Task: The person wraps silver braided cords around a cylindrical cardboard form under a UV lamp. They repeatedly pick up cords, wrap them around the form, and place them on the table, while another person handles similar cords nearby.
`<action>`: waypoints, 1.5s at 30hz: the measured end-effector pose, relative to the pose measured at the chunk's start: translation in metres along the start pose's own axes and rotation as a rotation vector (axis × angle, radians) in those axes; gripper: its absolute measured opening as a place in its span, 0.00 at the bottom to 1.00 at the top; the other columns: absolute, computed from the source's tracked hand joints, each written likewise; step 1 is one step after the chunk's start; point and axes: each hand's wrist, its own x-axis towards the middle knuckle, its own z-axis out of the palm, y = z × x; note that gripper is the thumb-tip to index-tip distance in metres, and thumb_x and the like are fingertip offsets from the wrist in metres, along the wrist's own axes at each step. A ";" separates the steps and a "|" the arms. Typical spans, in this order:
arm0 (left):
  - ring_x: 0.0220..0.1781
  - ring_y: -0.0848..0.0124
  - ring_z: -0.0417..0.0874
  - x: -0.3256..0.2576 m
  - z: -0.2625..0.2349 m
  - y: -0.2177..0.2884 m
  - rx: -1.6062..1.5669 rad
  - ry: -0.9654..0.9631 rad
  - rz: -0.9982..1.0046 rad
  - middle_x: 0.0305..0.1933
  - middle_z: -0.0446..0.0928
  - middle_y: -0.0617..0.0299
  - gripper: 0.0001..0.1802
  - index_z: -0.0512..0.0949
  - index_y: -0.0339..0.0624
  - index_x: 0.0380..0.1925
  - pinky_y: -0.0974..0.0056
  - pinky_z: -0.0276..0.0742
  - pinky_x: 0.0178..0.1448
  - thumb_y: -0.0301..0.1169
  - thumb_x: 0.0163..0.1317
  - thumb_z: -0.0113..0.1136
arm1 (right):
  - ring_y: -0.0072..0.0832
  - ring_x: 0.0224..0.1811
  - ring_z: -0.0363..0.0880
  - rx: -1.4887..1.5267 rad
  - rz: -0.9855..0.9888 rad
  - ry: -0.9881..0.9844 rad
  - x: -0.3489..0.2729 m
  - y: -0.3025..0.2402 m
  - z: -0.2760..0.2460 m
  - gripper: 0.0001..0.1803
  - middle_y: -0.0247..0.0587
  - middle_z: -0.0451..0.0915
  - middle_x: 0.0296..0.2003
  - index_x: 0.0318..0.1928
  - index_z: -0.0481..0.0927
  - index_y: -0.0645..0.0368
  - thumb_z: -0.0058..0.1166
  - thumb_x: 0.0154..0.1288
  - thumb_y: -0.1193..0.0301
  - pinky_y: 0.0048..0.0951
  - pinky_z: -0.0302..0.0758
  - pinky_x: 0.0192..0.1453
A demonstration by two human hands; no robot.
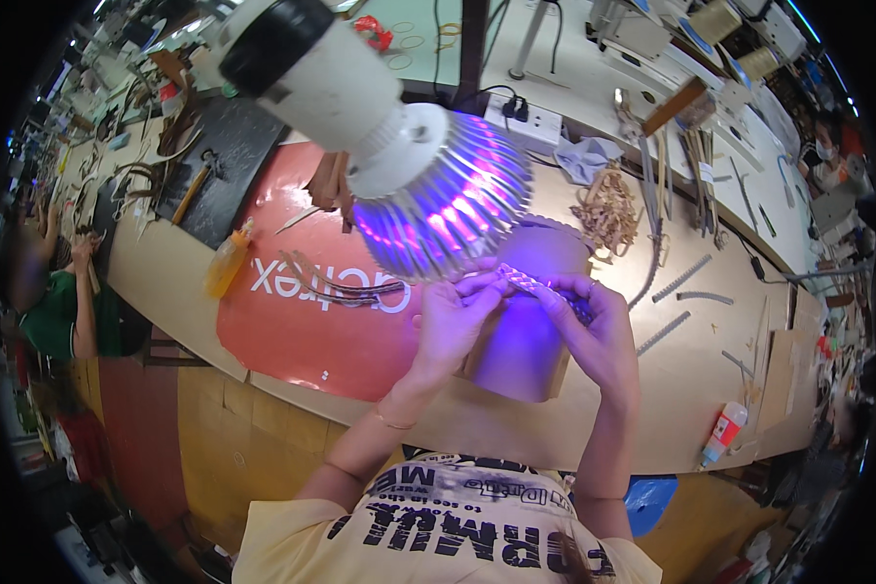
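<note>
At centre frame, under the violet lamp, I see my left hand and right hand pinching a ridged strip; a red sheet lies left, a small red-labelled bottle lower right.

Lamp above strip held between hands, bottle left, tube right on workbench

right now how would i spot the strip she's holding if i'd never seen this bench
Find the big lamp with a white body and finned head glowing purple over the bench. Right beneath it, the left hand and right hand hold a short ribbed strip between them. Unlike the similar strips lying loose to the right, it is lit violet.
</note>
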 end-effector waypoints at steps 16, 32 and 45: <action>0.59 0.66 0.78 -0.005 -0.025 0.005 -0.033 -0.039 0.219 0.61 0.73 0.54 0.22 0.63 0.38 0.64 0.56 0.73 0.67 0.24 0.71 0.51 | 0.14 0.28 0.75 0.101 -0.085 0.045 0.032 -0.008 0.026 0.38 0.30 0.76 0.26 0.71 0.54 0.65 0.59 0.66 0.76 0.16 0.71 0.34; 0.61 0.57 0.78 -0.016 -0.014 0.047 -0.279 -0.317 -0.155 0.62 0.71 0.54 0.20 0.63 0.32 0.62 0.56 0.76 0.63 0.21 0.72 0.41 | 0.48 0.59 0.76 0.765 -0.296 0.415 0.064 -0.031 0.020 0.41 0.50 0.69 0.51 0.73 0.38 0.57 0.46 0.68 0.84 0.44 0.77 0.63; 0.54 0.79 0.79 -0.010 -0.010 0.031 0.304 -0.430 -0.010 0.48 0.83 0.58 0.17 0.74 0.33 0.58 0.71 0.70 0.59 0.28 0.72 0.52 | 0.47 0.70 0.63 -0.647 -0.389 1.083 0.009 -0.016 0.007 0.41 0.55 0.65 0.64 0.73 0.49 0.56 0.58 0.66 0.74 0.46 0.51 0.75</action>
